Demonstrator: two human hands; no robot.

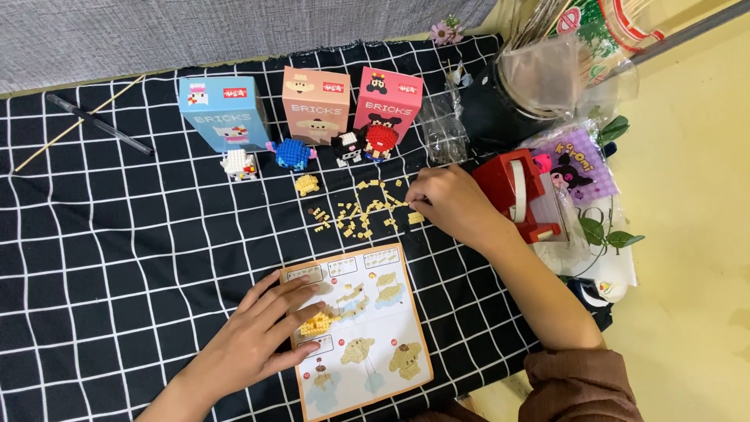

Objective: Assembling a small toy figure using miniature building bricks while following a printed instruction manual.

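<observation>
Black grid-check cloth (117,258) over a yellowish floor (695,234); left hand (258,336) pinches a yellow brick build (319,322) on the instruction sheet (375,344); right hand (449,207) fingertips nip a piece among loose yellow bricks (359,212) below three boxes (316,105).

1. My left hand (262,332) rests on the instruction sheet (375,344), fingertips holding a small yellow brick build (316,322).
2. My right hand (449,205) pinches at the loose yellow bricks (363,211) on the checked cloth (117,250).
3. Three boxes (316,105) stand beyond, with four finished figures (295,154) before them.
</observation>
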